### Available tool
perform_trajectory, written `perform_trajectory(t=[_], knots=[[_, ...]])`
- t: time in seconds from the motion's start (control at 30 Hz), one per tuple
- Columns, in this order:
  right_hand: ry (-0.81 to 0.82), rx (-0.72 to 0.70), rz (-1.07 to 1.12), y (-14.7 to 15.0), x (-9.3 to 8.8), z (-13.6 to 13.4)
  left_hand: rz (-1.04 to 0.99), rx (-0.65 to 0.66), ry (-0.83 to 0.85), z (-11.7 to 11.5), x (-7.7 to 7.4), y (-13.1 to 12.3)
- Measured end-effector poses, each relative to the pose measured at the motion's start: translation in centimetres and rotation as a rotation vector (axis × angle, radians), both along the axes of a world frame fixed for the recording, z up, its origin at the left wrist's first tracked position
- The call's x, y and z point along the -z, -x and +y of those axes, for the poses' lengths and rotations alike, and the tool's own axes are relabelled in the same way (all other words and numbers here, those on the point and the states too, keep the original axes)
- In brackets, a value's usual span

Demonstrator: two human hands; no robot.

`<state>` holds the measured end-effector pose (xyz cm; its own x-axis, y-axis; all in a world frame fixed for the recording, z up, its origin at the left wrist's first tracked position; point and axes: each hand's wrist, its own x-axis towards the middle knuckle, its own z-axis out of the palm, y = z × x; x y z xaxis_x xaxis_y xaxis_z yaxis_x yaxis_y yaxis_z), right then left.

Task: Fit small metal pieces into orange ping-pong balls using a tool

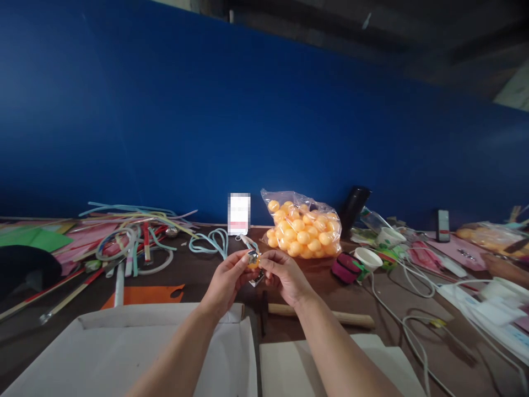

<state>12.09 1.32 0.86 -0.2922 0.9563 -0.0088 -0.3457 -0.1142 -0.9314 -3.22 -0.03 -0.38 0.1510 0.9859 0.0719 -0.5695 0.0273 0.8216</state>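
Observation:
My left hand (225, 280) pinches a small ball (253, 260), orange-yellow below with a shiny, mirror-like patch on top. My right hand (288, 277) is closed too, thumb and fingertips pressed together at the ball's right side. Just below the fingers a small white-edged item (257, 280) with dark contents shows in part; I cannot tell what it is. Behind the hands stands a clear plastic bag (303, 226) full of orange balls. A hammer's wooden handle (351, 320) lies under my right forearm.
White cardboard (103, 353) covers the near left. A tangle of tubes and sticks (132, 237) lies at the left, near orange paper (152, 294). At the right are a maroon pouch (346, 267), a paper cup (367, 258), white cables (409, 325) and a power strip (487, 314). A blue partition (248, 110) rises behind.

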Motion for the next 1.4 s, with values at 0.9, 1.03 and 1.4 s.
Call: perform_trajectory(t=[0.9, 1.03, 1.4], knots=[[-0.047, -0.026, -0.02, -0.07, -0.42, -0.19, -0.024, 0.005, 0.015, -0.25, -0.26, 0.06], [-0.058, -0.023, -0.021, -0.04, -0.41, -0.19, -0.024, 0.004, 0.018, -0.29, -0.38, 0.04], [-0.075, -0.023, -0.041, -0.12, -0.5, -0.19, -0.022, 0.005, 0.019, -0.35, -0.55, 0.03]])
